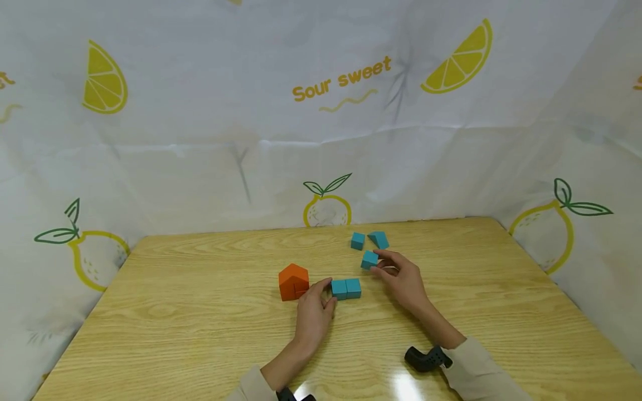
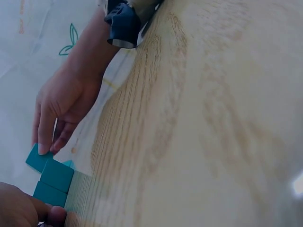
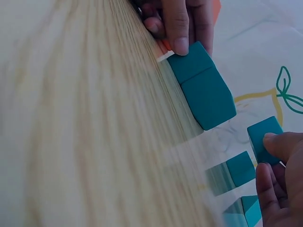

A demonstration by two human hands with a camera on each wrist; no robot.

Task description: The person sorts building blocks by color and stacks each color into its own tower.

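My right hand (image 1: 405, 281) pinches a blue cube (image 1: 369, 260) between thumb and fingers; the right wrist view shows this cube (image 3: 261, 135) raised over the tabletop. Two more blue cubes (image 1: 346, 289) stand side by side, faces together, on the table. At their left end my left hand (image 1: 314, 314) holds the left cube (image 3: 196, 61), thumb on the near side and index finger at the back. Behind the raised cube lie a single blue cube (image 1: 358, 240) and a blue triangular block (image 1: 378, 239). Left of my left hand stands an orange house-shaped block stack (image 1: 293, 281), partly covered by the fingers.
The wooden table (image 1: 200, 334) runs back to a white curtain (image 1: 215, 184) printed with lemons, which also hangs at both sides. A black wrist-camera mount (image 1: 426, 359) sits at my right sleeve (image 1: 478, 370), low over the table.
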